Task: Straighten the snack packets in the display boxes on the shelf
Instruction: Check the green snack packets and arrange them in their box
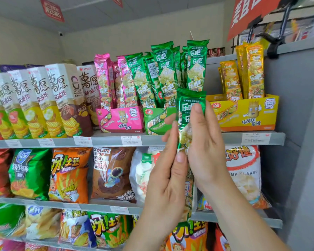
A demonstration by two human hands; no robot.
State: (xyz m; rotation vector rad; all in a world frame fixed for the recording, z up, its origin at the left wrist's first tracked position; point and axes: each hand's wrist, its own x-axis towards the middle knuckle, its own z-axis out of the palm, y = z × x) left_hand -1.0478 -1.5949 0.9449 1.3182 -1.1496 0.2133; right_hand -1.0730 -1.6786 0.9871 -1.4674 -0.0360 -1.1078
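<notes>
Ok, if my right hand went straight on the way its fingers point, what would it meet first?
Likely the tall green packet standing at the right of the green display box, straight above your right hand. The held green packet would touch it first; depth is unclear.

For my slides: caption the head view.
Left hand and right hand hold a green snack packet upright before the green display box.

Bright, even shop light; foil packet (189, 98) glints faintly (frame edges bend, top-right corner blurred).
</notes>
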